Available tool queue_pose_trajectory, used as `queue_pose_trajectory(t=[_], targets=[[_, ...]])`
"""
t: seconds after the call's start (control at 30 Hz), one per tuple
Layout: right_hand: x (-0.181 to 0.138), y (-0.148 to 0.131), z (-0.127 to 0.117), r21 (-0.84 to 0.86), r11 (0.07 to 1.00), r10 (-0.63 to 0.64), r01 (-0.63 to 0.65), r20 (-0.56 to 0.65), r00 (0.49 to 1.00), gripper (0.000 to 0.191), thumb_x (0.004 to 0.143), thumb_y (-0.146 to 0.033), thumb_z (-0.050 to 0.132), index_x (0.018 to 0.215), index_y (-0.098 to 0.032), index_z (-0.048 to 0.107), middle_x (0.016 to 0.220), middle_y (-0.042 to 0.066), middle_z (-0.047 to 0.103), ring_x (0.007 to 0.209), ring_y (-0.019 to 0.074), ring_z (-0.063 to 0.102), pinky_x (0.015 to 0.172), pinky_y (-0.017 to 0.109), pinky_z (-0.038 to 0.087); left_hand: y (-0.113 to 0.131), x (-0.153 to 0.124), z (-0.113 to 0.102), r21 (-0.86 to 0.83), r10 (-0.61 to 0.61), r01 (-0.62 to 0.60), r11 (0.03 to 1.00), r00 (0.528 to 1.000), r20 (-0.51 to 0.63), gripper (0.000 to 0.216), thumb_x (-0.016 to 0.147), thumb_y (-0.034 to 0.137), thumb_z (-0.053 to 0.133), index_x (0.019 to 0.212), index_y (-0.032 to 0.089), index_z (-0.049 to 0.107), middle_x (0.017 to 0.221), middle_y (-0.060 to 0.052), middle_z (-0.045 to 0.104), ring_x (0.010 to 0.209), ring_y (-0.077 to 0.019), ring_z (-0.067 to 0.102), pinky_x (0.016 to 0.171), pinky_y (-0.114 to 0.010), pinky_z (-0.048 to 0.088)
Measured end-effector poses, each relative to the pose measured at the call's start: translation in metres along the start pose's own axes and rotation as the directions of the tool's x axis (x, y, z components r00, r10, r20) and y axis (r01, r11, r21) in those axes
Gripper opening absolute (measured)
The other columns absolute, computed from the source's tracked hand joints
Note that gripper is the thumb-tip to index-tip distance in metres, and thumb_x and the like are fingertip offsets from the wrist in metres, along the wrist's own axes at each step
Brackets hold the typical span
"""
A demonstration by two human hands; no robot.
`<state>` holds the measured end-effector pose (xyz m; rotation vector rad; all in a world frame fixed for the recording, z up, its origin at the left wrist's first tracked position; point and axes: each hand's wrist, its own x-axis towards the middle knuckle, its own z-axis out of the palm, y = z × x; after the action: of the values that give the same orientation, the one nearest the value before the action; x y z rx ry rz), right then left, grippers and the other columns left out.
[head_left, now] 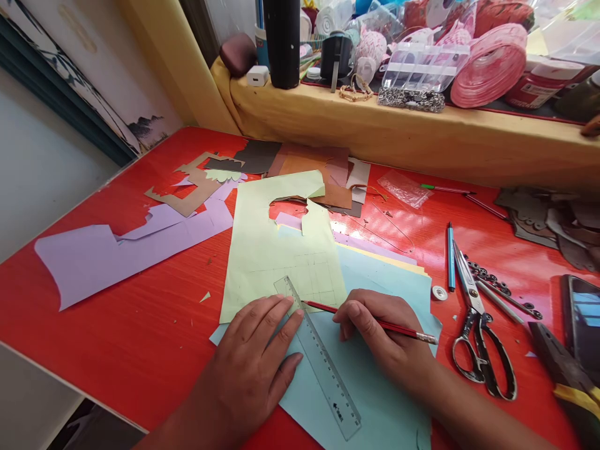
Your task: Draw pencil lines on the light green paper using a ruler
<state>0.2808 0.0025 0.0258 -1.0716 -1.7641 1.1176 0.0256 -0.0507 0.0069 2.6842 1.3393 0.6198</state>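
My left hand (pixel 260 340) lies with fingers stretched out, its fingertips pressing on a clear ruler (pixel 323 369). The ruler slants across a pale green sheet (pixel 262 256) and the light blue paper (pixel 375 375) below it. In my right hand (pixel 384 331) is a red pencil (pixel 323 307), its tip at the ruler's edge near the green sheet's lower border. Several thin pencil lines cross that sheet's lower right part. A ragged hole is cut in its upper part.
Scissors (pixel 473 319), a blue pen (pixel 450 256), a phone (pixel 581 325) and yellow-black handled pliers (pixel 562 369) lie at the right. Cut purple paper (pixel 140 256) is at the left. Brown scraps (pixel 309 162) lie behind. A cluttered yellow ledge (pixel 398 134) borders the table.
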Motion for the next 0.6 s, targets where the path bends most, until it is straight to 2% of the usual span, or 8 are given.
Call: queue_pose_trajectory(t=[0.23, 0.6], targets=[[-0.0018, -0.0029, -0.001, -0.004, 1.0, 0.019, -0.019, -0.014, 1.0, 0.052, 0.119, -0.041, 0.05, 0.076, -0.02, 0.073, 0.062, 0.0, 0.07, 0.055, 0.0134, 0.065, 0.056, 0.024, 0.05, -0.0008, -0.0003, -0.0005, 0.026, 0.009, -0.009, 1.0, 1.0, 0.01, 0.041, 0.115, 0.021, 0.05, 0.154, 0.012, 0.06, 0.155, -0.016, 0.063, 0.147, -0.0343, 0.052, 0.123, -0.051, 0.038], [-0.0036, -0.0015, 0.0009, 0.016, 1.0, 0.016, -0.016, -0.034, 0.999, 0.056, 0.119, -0.044, 0.049, 0.074, -0.019, 0.072, 0.057, 0.0, 0.066, 0.05, 0.013, 0.063, 0.052, 0.024, 0.049, -0.0008, 0.0008, -0.0007, 0.024, 0.014, -0.014, 1.0, 1.0, 0.014, 0.041, 0.115, 0.021, 0.05, 0.154, 0.012, 0.06, 0.155, -0.015, 0.064, 0.146, -0.0329, 0.052, 0.123, -0.05, 0.038]])
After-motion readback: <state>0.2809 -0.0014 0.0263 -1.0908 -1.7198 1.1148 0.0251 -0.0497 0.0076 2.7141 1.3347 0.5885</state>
